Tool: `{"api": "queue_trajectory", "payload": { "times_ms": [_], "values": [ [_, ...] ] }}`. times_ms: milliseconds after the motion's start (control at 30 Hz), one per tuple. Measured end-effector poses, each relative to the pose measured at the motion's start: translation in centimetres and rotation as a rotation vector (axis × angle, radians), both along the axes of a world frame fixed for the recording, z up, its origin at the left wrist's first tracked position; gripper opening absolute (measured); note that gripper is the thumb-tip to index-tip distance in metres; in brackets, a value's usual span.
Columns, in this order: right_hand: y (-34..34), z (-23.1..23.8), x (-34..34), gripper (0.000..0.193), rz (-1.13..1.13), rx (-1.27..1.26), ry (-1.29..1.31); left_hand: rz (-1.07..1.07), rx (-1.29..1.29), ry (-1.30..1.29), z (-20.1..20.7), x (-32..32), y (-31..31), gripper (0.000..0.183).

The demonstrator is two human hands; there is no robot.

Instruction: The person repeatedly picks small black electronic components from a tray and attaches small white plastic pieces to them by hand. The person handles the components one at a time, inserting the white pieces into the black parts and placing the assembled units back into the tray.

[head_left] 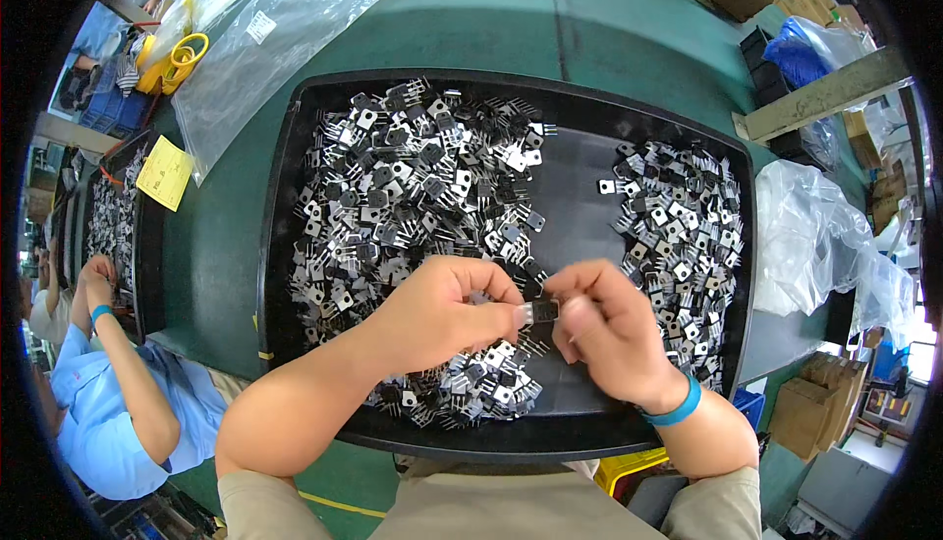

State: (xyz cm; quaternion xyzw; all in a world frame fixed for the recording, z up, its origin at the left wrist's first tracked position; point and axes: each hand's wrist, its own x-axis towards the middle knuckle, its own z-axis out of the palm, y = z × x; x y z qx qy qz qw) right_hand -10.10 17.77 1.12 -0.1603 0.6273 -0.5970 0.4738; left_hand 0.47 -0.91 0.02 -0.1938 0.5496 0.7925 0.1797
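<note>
A shallow black tray point(737, 275) holds many small three-legged power transistors, in a large heap point(393, 187) on the left and a smaller heap point(683, 236) on the right. Over the tray's front middle, my left hand point(447, 309) pinches a black transistor point(539, 312) between thumb and fingers. My right hand point(619, 339), slightly blurred and wearing a blue wristband point(678, 405), closes its curled fingertips on the transistor's other end. My right fingers partly hide that end. Loose transistors lie below my left hand, near the tray's front wall.
Clear plastic bags lie on the green table at the back left point(285, 25) and right of the tray point(805, 236). A co-worker in a light blue shirt point(128, 403) works at another tray point(147, 245) on the left, where a yellow paper tag point(164, 174) hangs.
</note>
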Motion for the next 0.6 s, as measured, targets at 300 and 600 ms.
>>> {"api": "queue_trajectory", "payload": {
  "times_ms": [300, 600],
  "values": [
    [-0.3, 0.0, -1.7, 0.010, 0.014, 0.031, -0.053, 0.117, 0.195, 0.041, -0.1, 0.0, -0.2, 0.024],
    [-0.2, -2.9, 0.1, 0.028, 0.558, 0.152, 0.837, 0.212, 0.247, 0.055, -0.3, -0.2, -0.2, 0.019]
  ]
}}
